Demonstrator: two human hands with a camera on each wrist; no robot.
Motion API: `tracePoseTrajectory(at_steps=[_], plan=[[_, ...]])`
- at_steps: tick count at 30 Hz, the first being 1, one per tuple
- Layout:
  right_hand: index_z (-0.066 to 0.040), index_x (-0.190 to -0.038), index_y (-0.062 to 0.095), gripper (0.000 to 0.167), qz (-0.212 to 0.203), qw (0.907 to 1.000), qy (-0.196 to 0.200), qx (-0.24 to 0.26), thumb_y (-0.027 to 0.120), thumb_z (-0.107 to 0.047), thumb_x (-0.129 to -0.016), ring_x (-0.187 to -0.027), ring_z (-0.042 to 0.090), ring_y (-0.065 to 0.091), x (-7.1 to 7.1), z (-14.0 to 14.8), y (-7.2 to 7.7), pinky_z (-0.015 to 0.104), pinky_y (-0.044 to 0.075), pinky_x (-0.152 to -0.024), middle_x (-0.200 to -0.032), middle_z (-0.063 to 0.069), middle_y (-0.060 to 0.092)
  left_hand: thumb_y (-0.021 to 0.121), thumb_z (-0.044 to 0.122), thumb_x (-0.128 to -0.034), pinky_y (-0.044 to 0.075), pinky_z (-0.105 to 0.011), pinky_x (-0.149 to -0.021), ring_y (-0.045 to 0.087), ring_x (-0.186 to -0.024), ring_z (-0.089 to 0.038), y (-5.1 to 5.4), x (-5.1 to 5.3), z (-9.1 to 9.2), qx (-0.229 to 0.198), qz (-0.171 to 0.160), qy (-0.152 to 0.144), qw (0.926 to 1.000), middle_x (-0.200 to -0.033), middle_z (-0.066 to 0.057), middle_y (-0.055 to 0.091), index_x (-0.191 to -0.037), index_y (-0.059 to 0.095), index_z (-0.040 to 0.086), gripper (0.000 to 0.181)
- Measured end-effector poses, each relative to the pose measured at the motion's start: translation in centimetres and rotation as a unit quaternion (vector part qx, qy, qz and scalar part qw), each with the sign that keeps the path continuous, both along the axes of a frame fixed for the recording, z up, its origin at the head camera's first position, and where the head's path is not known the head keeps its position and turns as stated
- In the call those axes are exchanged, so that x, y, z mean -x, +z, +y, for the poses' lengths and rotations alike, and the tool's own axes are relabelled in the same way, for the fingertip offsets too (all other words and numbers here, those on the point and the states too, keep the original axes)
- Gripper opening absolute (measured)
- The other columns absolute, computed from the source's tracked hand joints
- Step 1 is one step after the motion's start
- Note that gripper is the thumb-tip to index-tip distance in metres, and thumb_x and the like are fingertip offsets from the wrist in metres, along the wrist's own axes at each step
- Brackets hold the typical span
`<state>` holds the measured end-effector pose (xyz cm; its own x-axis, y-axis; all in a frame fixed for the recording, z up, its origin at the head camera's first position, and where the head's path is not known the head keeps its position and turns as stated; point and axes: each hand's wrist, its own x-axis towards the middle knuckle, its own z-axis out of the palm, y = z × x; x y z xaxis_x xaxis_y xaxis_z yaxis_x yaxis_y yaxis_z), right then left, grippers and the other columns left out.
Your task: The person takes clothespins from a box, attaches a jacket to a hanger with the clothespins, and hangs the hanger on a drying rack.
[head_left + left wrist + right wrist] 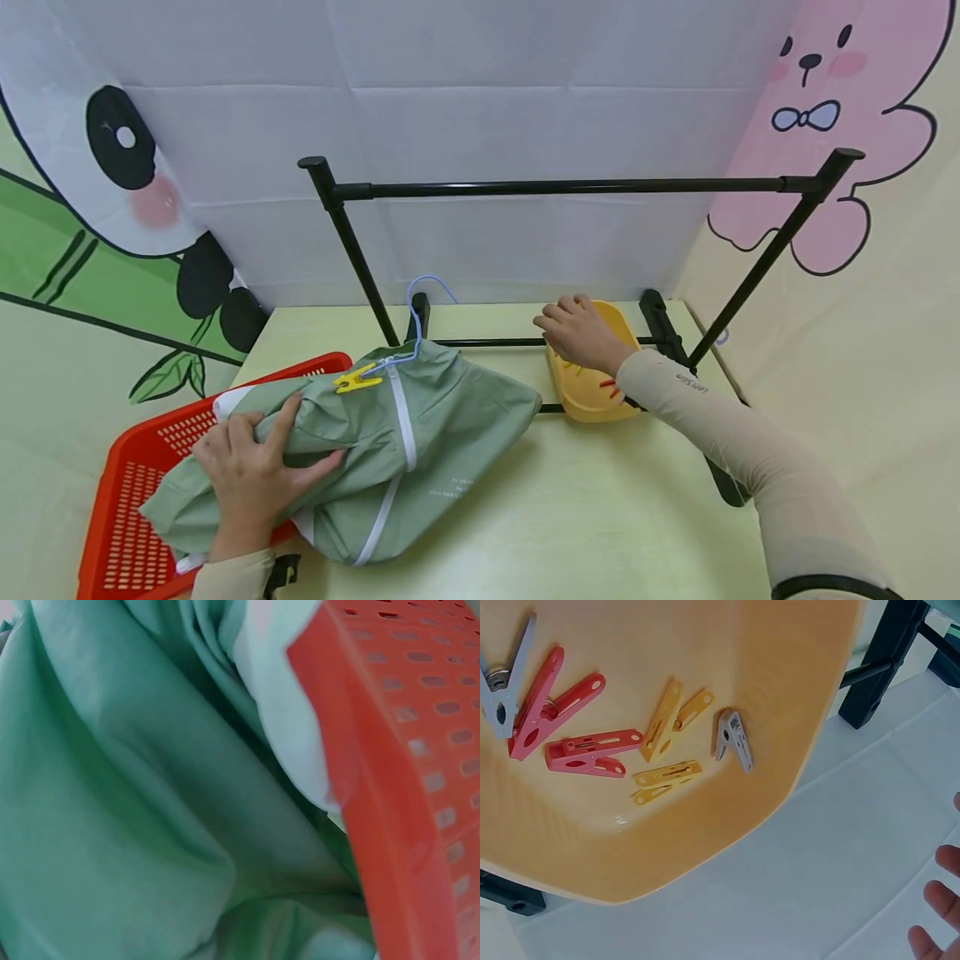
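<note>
The green zip-front jacket [450,433], partly over the red basket [135,479], lay under the left hand [251,475], fingers spread; the right hand [579,335], fingers relaxed and parted, hung above the yellow clothespin tray [592,404].

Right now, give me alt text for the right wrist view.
A yellow-orange plastic tub holds two red plastic clothespins, two yellow ones and two grey ones. Fingers of the right hand show at the right edge, apart from the tub.
</note>
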<state>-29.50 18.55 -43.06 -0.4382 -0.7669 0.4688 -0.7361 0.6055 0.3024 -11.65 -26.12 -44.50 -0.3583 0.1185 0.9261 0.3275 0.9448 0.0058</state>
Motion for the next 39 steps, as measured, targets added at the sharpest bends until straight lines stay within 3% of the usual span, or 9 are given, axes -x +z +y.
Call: tracePoseTrajectory(at_steps=[16,28,39], plan=[[-0.010,-0.114,0.064,0.027,0.006,0.9996,-0.021,-0.019,0.073,-0.018,-0.091,-0.093,0.028,0.053,0.3,0.8,-0.4,0.045,0.042,-0.081,-0.104,0.007,0.061,0.045,0.084,-0.0782,0.023,-0.063,-0.062,0.036,-0.074,-0.047,-0.4,0.0,-0.3,0.002,-0.006,0.004,1.0000,-0.088,-0.028,0.045,-0.119,0.068,0.012,0.086],[-0.010,-0.116,0.063,0.030,-0.032,0.9978,-0.050,-0.032,0.075,-0.018,-0.089,-0.097,0.031,0.054,0.5,1.4,-0.5,0.048,0.041,-0.084,-0.108,0.009,0.061,0.044,0.083,-0.0805,0.022,-0.061,-0.061,0.035,-0.072,-0.047,0.0,-0.2,0.0,0.000,0.003,0.000,1.0000,-0.088,-0.028,0.045,-0.118,0.067,0.011,0.084],[-0.008,-0.119,0.065,0.032,-0.037,0.9964,-0.062,-0.043,0.074,-0.019,-0.090,-0.099,0.031,0.054,0.8,2.0,-0.7,0.048,0.042,-0.084,-0.112,0.010,0.061,0.043,0.083,-0.0804,0.023,-0.061,-0.062,0.036,-0.072,-0.047,0.0,-0.2,-0.1,0.001,0.001,0.005,1.0000,-0.088,-0.028,0.045,-0.118,0.067,0.011,0.085]])
